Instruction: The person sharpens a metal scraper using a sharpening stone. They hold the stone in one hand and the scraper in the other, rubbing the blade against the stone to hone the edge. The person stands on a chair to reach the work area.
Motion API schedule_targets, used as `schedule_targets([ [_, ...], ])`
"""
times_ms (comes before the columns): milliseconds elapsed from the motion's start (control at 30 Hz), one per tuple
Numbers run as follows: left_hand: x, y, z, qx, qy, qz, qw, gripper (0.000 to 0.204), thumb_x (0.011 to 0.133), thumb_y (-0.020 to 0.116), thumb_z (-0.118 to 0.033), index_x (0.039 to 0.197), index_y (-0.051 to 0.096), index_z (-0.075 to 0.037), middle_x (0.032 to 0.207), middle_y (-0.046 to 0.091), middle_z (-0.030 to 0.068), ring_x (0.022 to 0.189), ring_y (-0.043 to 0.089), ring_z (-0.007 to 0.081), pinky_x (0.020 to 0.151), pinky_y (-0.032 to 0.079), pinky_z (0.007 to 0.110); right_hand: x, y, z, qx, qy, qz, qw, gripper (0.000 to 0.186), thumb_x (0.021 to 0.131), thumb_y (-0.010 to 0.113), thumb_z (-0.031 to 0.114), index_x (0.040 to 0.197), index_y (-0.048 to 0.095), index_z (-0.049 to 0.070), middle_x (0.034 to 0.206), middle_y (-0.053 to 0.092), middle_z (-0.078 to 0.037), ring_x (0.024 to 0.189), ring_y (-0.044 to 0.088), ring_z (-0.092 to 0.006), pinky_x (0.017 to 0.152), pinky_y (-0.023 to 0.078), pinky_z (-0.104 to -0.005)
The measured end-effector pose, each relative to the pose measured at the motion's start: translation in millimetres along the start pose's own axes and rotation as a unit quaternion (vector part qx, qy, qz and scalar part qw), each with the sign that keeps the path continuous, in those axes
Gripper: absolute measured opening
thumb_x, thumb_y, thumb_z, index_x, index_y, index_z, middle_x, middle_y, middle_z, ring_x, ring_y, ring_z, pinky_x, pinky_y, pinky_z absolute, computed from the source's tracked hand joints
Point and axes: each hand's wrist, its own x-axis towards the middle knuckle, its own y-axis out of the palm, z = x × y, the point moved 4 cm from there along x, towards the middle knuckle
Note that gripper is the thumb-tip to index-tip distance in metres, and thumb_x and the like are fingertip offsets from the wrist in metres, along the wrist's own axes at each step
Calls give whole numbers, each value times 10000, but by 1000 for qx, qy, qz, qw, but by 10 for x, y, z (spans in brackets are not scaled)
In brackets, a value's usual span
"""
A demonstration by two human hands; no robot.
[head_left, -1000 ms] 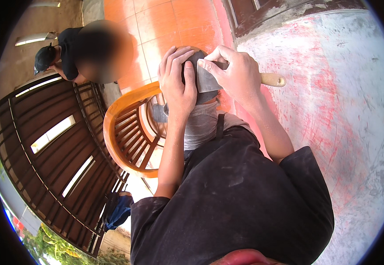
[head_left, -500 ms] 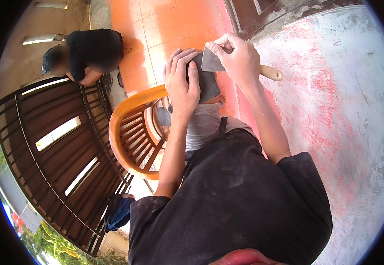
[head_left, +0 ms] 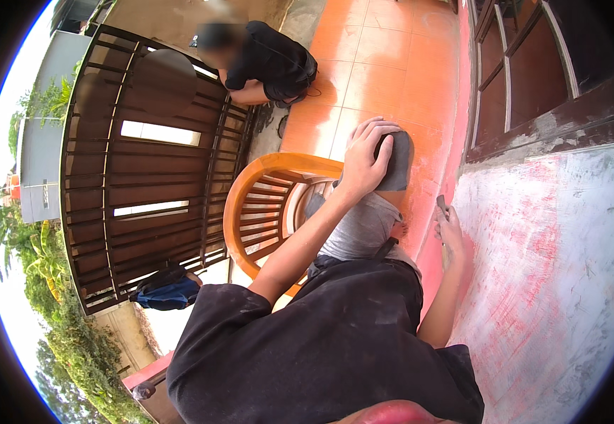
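Note:
My left hand (head_left: 365,159) lies over a dark grey covering (head_left: 400,164) on my bent knee, its fingers stretched across the top and the thumb apart. Whether that covering is a loose sheet or a pad I cannot tell. Low beside the wall at the right, my right hand (head_left: 450,232) is closed around a putty knife. The putty knife's blade (head_left: 441,203) points away from me, seen nearly edge-on, and my fingers hide most of its handle. Close to this hand is the wall (head_left: 533,247), patchy white over pink with scraped marks.
A curved wooden chair (head_left: 240,205) stands just left of my legs. Orange floor tiles (head_left: 384,63) stretch ahead. Another person (head_left: 271,63) in black crouches at the far left by a dark slatted fence (head_left: 158,169). Ahead on the right is a dark-framed window or door (head_left: 533,78).
My right hand has drawn the putty knife away from the knee, down and rightward to beside the wall. My left hand stays on the knee. The whole view has turned toward the right.

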Motion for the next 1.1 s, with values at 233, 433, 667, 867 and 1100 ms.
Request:
schedule_targets([
  [233, 57, 119, -61, -16, -1, 2, 1000, 225, 1050, 608, -169, 1203, 741, -71, 1261, 752, 117, 1326, 622, 354, 1165, 412, 485, -377, -113, -384, 43, 39, -32, 998, 477, 1148, 541, 378, 1387, 572, -35, 1009, 761, -138, 771, 755, -233, 749, 603, -388],
  [433, 6, 223, -163, -5, 8, 2, 1000, 217, 1037, 625, -160, 1197, 745, -76, 1255, 755, 99, 1326, 627, 340, 1162, 417, 485, -278, -166, 451, 97, -136, -29, 986, 417, 1122, 637, 238, 1447, 541, -5, 1050, 776, -131, 796, 747, -160, 669, 590, -296],
  [667, -51, 165, -203, 0, 8, -4, 1000, 208, 1031, 631, -152, 1189, 745, -79, 1242, 755, 92, 1328, 628, 341, 1159, 421, 481, -719, -40, 1535, 33, -187, -57, 980, 502, 1077, 716, 336, 1483, 550, 89, 1067, 636, -36, 890, 618, -105, 665, 511, -258],
  [867, -87, -11, -141, 19, -8, -13, 1000, 233, 1052, 596, -163, 1201, 736, -52, 1256, 745, 153, 1317, 625, 378, 1145, 441, 486, -862, 238, 1736, 27, -199, 49, 978, 502, 1045, 761, 381, 1401, 586, 74, 1074, 614, -37, 996, 620, -128, 758, 534, -285],
  [1100, -102, -57, -89, 17, -14, -20, 1000, 226, 1044, 604, -145, 1198, 738, -48, 1267, 750, 138, 1318, 624, 383, 1154, 438, 484, -913, 318, 1918, -7, -319, 113, 941, 623, 934, 890, 227, 1432, 577, 23, 1239, 682, -71, 1197, 659, -190, 1057, 517, -378],
])
